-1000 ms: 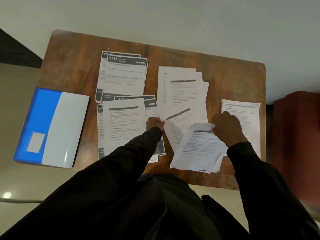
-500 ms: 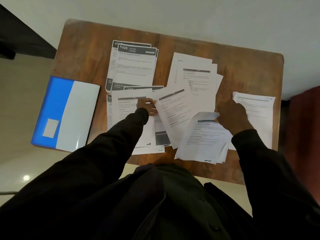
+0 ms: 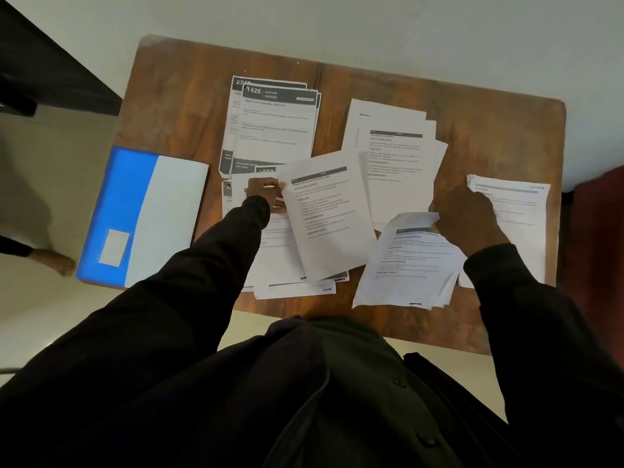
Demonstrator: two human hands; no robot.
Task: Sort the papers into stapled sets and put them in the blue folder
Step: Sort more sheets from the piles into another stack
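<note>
Printed papers lie in several piles on a wooden table [image 3: 489,130]. My left hand [image 3: 263,194] pinches the top left corner of a loose sheet [image 3: 331,217], which lies tilted over the near left pile [image 3: 290,285]. My right hand [image 3: 469,221] grips the curled top edge of the near middle pile [image 3: 408,268]. A pile headed 1426 [image 3: 275,126] lies at the back left, another pile [image 3: 395,146] at the back middle, and a set [image 3: 516,211] at the right edge. The blue and white folder [image 3: 141,217] lies shut, overhanging the table's left edge.
A white wall runs behind the table. A dark piece of furniture [image 3: 50,72] stands at the far left and a dark red object [image 3: 597,231] at the right. Another person's bare foot [image 3: 57,261] shows on the floor left of the folder.
My left hand has drawn the loose sheet leftward from the middle pile onto the near left pile. My right hand has stayed on the near middle pile. The camera has shifted.
</note>
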